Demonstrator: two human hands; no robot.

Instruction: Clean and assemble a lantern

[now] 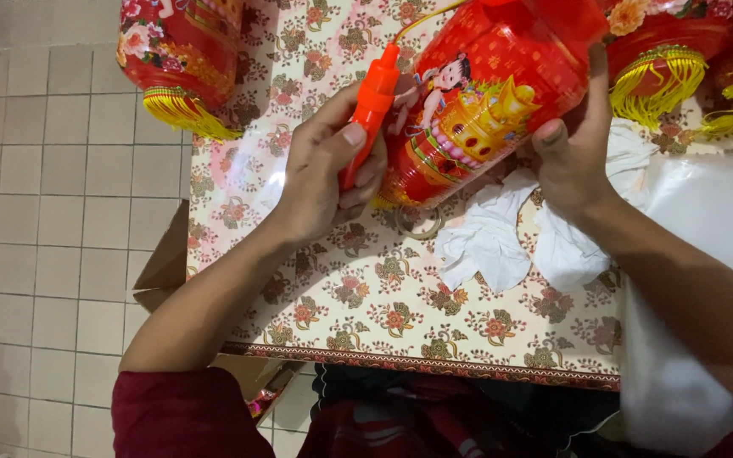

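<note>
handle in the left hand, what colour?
Orange-red plastic handle, gripped by the left hand; clearest in the head view.

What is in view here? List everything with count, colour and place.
Lantern: one, red with gold print, centre top, held in both hands.
Handle: one, orange, in the left hand, yellow cord at its top.
Other lanterns: at least two, red with yellow fringe, top left and top right.
White cloth: one, crumpled, under the lantern.
Table cover: one, cream floral.
Cardboard box: one, brown, left of the table.
Floor tiles: pale, left.
Left hand: fingers around the handle.
Right hand: gripping the lantern.
</note>
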